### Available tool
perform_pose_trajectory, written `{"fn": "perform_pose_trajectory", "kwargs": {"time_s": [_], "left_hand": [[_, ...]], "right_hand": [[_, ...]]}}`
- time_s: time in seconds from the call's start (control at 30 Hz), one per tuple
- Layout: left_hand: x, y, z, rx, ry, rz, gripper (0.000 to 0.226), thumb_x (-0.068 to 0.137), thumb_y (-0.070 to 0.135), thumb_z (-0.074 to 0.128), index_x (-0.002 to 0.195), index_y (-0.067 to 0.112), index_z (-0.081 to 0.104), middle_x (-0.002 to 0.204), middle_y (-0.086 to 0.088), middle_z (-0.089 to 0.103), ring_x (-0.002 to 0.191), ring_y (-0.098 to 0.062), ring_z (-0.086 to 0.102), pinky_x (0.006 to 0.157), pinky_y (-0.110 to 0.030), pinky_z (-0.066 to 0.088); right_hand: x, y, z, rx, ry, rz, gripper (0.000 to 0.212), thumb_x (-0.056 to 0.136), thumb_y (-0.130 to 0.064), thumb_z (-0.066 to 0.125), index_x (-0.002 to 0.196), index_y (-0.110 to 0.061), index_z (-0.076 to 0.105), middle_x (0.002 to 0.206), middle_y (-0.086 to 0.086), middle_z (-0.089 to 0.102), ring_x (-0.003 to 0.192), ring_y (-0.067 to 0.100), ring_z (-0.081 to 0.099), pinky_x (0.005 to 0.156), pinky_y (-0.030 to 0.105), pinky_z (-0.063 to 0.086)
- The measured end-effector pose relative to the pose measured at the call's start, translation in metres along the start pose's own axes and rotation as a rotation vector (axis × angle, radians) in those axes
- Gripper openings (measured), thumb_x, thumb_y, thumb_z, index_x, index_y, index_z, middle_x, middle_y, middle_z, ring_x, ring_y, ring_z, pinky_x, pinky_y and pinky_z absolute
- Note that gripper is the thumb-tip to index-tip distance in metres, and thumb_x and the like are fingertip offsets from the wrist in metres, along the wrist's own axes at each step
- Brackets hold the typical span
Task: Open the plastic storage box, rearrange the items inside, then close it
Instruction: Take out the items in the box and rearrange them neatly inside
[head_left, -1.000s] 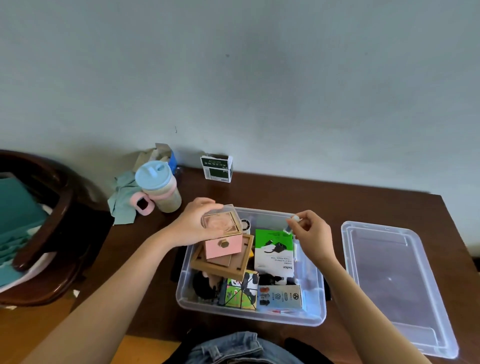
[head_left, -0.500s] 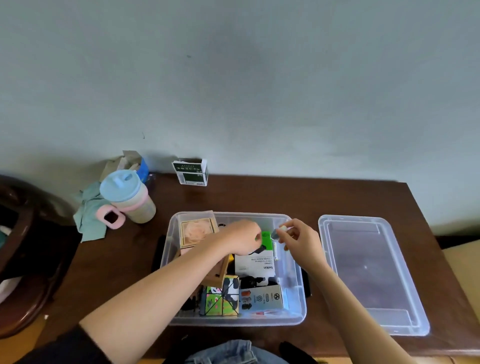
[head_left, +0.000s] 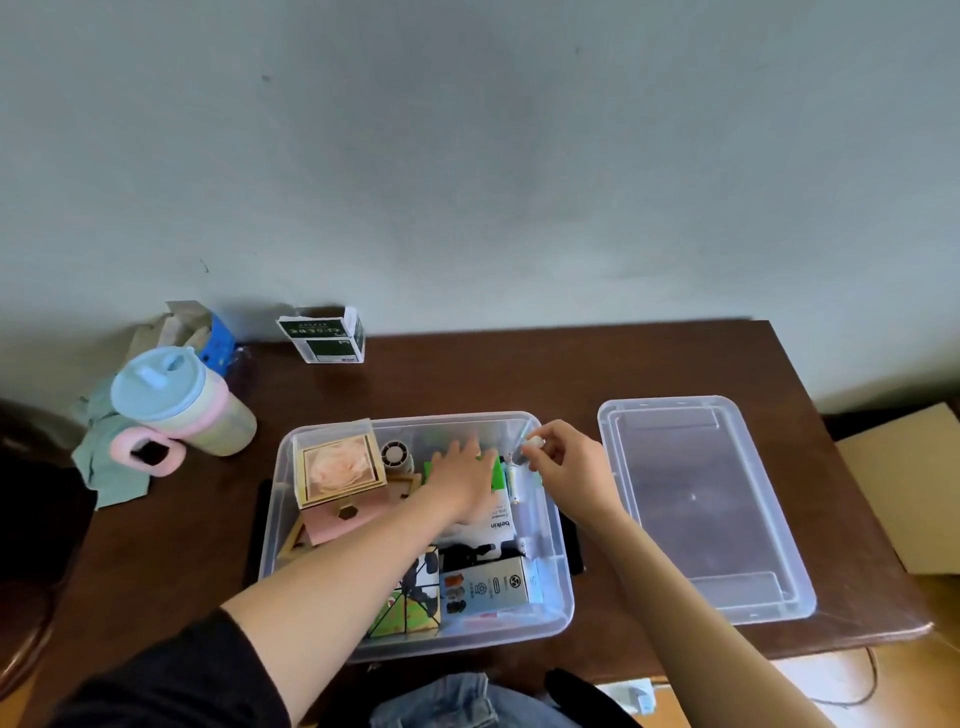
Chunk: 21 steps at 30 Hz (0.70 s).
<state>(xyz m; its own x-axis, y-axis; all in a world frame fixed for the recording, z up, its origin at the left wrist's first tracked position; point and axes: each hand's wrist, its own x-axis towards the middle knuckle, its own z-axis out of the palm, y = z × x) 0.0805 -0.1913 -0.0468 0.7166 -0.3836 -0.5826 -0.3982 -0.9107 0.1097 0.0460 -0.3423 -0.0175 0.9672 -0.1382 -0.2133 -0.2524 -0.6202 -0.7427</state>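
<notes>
The clear plastic storage box (head_left: 563, 603) stands open on the brown table, and its lid (head_left: 701, 504) lies flat to its right. Inside are a pink rose box (head_left: 340, 480) at the back left, a green and white carton (head_left: 501, 512), a silver packet (head_left: 485, 587) and a panda-print box (head_left: 410, 605). My left hand (head_left: 462, 475) reaches over the green carton with fingers spread; what its fingertips touch is blurred. My right hand (head_left: 563, 462) pinches a small white object (head_left: 533, 442) above the box's back right corner.
A pastel cup with a blue lid (head_left: 179, 402) lies on a teal cloth (head_left: 111, 467) at the table's left. A small dark green carton (head_left: 322, 338) stands by the wall. A cardboard box (head_left: 904, 483) sits off the table's right edge.
My left hand let go of the pink rose box, which now sits at the box's back left, and moved right over the green carton. The camera view shifted up and back.
</notes>
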Motion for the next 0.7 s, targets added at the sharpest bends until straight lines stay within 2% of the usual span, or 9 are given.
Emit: {"fn": "perform_pose_trajectory", "kwargs": {"time_s": [0.1, 0.2, 0.27, 0.37, 0.47, 0.57, 0.6, 0.7], "left_hand": [[0.003, -0.003, 0.002, 0.015, -0.026, -0.024, 0.067, 0.093, 0.036, 0.053, 0.146, 0.008, 0.022, 0.153, -0.015, 0.016, 0.139, -0.034, 0.020, 0.111, -0.053, 0.023], [0.004, -0.004, 0.001, -0.141, -0.083, -0.028, 0.067, 0.089, 0.041, 0.058, 0.142, 0.015, 0.027, 0.147, -0.017, 0.025, 0.135, -0.035, 0.028, 0.111, -0.052, 0.024], [0.003, -0.007, -0.004, -0.173, -0.085, -0.004, 0.067, 0.084, 0.042, 0.065, 0.136, 0.019, 0.030, 0.137, -0.014, 0.041, 0.126, -0.033, 0.040, 0.105, -0.049, 0.032], [-0.003, -0.014, -0.015, -0.112, -0.018, 0.036, 0.074, 0.075, 0.040, 0.076, 0.131, 0.015, 0.034, 0.124, -0.008, 0.053, 0.113, -0.029, 0.051, 0.092, -0.042, 0.041], [-0.014, -0.021, -0.020, -0.239, 0.008, 0.121, 0.053, 0.077, 0.030, 0.074, 0.122, 0.018, 0.049, 0.113, -0.003, 0.059, 0.101, -0.024, 0.058, 0.078, -0.035, 0.047], [-0.036, -0.028, -0.025, -0.395, 0.125, 0.153, 0.029, 0.083, 0.027, 0.069, 0.108, 0.023, 0.055, 0.102, 0.003, 0.062, 0.095, -0.021, 0.061, 0.070, -0.032, 0.046], [-0.044, -0.030, -0.027, -0.475, 0.178, 0.137, 0.029, 0.084, 0.027, 0.068, 0.108, 0.024, 0.052, 0.101, 0.004, 0.062, 0.095, -0.021, 0.061, 0.070, -0.032, 0.045], [-0.070, -0.038, -0.034, -0.730, 0.345, 0.099, 0.047, 0.085, 0.028, 0.068, 0.126, 0.021, 0.046, 0.110, 0.012, 0.053, 0.105, -0.014, 0.055, 0.083, -0.030, 0.043]], "right_hand": [[0.001, 0.000, -0.001, -0.004, -0.008, -0.006, 0.006, 0.084, -0.030, 0.063, 0.080, -0.027, 0.059, 0.072, -0.003, 0.068, 0.065, 0.019, 0.062, 0.061, 0.038, 0.052], [0.001, 0.000, -0.002, 0.006, 0.003, -0.002, 0.007, 0.083, -0.029, 0.063, 0.078, -0.028, 0.058, 0.069, -0.002, 0.066, 0.064, 0.018, 0.061, 0.059, 0.036, 0.050], [0.001, 0.001, -0.002, 0.002, -0.001, 0.000, 0.006, 0.084, -0.028, 0.062, 0.079, -0.027, 0.059, 0.069, -0.002, 0.066, 0.063, 0.017, 0.061, 0.060, 0.037, 0.050], [0.002, 0.001, -0.003, 0.022, -0.010, -0.005, 0.006, 0.085, -0.028, 0.062, 0.081, -0.025, 0.059, 0.071, -0.002, 0.067, 0.066, 0.018, 0.063, 0.063, 0.039, 0.053], [0.001, 0.002, -0.004, 0.033, -0.001, -0.004, 0.006, 0.088, -0.028, 0.061, 0.082, -0.026, 0.059, 0.071, -0.001, 0.067, 0.067, 0.020, 0.063, 0.063, 0.039, 0.053], [0.001, 0.000, -0.004, 0.050, 0.009, 0.007, 0.006, 0.089, -0.027, 0.061, 0.084, -0.023, 0.059, 0.071, -0.001, 0.067, 0.065, 0.022, 0.062, 0.063, 0.041, 0.053], [0.001, -0.001, -0.003, 0.057, 0.015, 0.007, 0.006, 0.089, -0.027, 0.061, 0.084, -0.022, 0.060, 0.070, -0.001, 0.067, 0.065, 0.022, 0.062, 0.064, 0.042, 0.053], [0.001, -0.005, -0.001, 0.085, 0.039, 0.000, 0.007, 0.089, -0.024, 0.061, 0.082, -0.022, 0.060, 0.067, -0.002, 0.064, 0.063, 0.020, 0.061, 0.064, 0.039, 0.052]]}}
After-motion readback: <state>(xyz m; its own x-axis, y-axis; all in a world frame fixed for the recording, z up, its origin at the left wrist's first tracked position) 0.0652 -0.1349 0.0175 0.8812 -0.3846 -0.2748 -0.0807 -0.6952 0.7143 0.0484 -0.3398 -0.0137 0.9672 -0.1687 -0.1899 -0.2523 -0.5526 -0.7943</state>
